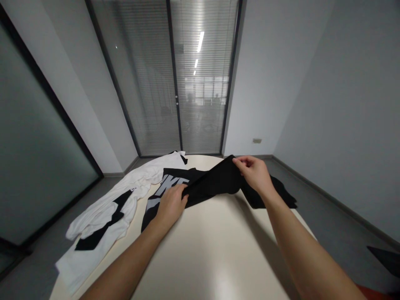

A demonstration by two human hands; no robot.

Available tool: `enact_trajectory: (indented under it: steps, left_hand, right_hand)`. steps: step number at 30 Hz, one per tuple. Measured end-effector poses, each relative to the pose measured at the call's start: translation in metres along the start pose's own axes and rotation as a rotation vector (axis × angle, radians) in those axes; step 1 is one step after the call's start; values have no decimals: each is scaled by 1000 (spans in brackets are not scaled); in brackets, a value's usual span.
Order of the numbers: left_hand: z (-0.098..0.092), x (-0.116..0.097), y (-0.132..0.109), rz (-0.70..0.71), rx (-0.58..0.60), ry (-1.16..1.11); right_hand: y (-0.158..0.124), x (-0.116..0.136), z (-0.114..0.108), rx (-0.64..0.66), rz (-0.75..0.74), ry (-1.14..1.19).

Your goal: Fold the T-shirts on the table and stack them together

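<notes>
A black shirt [215,181] with large pale block lettering lies partly folded across the table. My right hand [254,171] pinches one edge of it between thumb and fingers and holds that part up off the tabletop. Fingers of my left hand [172,202] are closed on the fabric beside the lettering, low against the table. Between my hands the cloth is stretched in a slanting band. More black cloth hangs down and lies beyond my right wrist; whether it is a sleeve or the hem I cannot tell.
A white garment with black patches [137,183] lies spread along the left side of the pale round-edged table [215,241]. Glass doors with blinds [200,83] stand behind the table, and grey walls rise on both sides. A dark pointed object [386,258] shows at the lower right.
</notes>
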State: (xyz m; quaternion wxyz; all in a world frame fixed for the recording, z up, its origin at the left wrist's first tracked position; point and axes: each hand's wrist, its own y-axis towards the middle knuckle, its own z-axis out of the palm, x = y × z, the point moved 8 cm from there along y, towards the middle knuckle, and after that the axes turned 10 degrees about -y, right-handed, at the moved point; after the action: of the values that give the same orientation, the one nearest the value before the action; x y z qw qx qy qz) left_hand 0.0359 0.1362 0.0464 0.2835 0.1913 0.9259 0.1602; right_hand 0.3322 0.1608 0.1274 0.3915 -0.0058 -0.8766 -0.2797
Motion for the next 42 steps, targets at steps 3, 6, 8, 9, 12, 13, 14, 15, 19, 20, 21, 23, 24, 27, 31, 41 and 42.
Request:
enact_trajectory:
  steps: [3,6,8,9,12,13,14,15,19,20,21,23,24,27,31,41,42]
  left_hand:
    - [-5,-1,2,8,-28,32]
    - [-6,-1,1,-22,-10,-8]
    - [-7,-2,0,-37,-3,-40]
    - [-8,-3,0,-39,-10,-52]
    - [-12,-7,-1,-37,-42,-85]
    - [-12,-8,0,-43,-37,-110]
    - [-12,-9,0,-50,-21,-146]
    - [-11,-10,1,-54,5,-190]
    - [-9,-19,3,-29,150,-370]
    - [-8,-22,2,-24,210,-411]
    - [-7,-23,2,-20,269,-448]
    - [-11,-25,2,8,340,-491]
    - [-15,-24,3,18,336,-488]
    - [-28,-10,9,-45,239,-410]
    - [-32,5,9,-140,200,-340]
    - [-51,18,8,-287,34,16]
    - [-61,19,9,-293,-53,-9]
  right_hand:
    - [4,-19,0,-5,130,151]
    - [6,-34,-1,-36,232,286]
    - [8,-42,-4,-81,266,354]
    - [8,-46,-5,-109,274,386]
    - [11,-59,-8,-188,286,466]
    - [12,-63,-8,-209,293,479]
    - [12,-68,-7,-224,302,485]
    - [12,-72,-5,-227,313,488]
    - [12,-82,8,-158,353,505]
    - [12,-84,11,-139,356,499]
    - [12,-85,12,-126,360,486]
    - [11,-90,13,-122,373,450]
    - [11,-92,12,-130,389,435]
    - [11,-99,5,-190,413,396]
    - [13,-94,-10,-308,327,342]
    - [14,-85,-17,-382,245,361]
    - [14,-88,-17,-391,258,378]
